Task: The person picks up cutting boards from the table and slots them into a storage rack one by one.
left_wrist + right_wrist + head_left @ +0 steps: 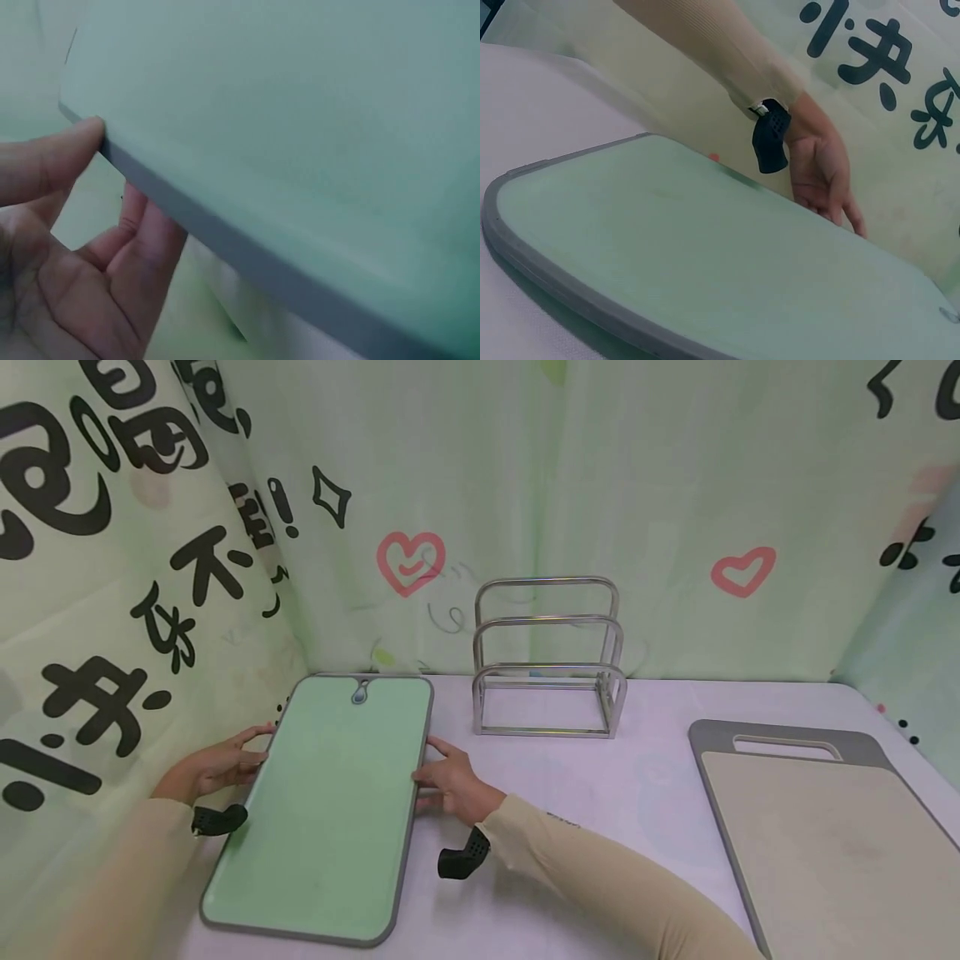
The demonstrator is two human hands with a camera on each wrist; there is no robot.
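Note:
A light green cutting board (322, 810) with a grey rim lies lengthwise before me on the left, a small teardrop hole near its far end. My left hand (225, 766) pinches its left edge, the thumb (71, 154) on the rim and the other fingers underneath. On the opposite edge my right hand (455, 782) grips the board, thumb at the rim and some fingers hidden below. In the right wrist view the board's grey rim (562, 296) stands above the white cloth, with shadow under it.
A metal wire rack (550, 731) with several upright loops stands at the back middle. A beige cutting board (832, 827) with a grey handle end lies at the right. Printed curtains (637, 510) border the white-covered table (637, 860) at the back and sides.

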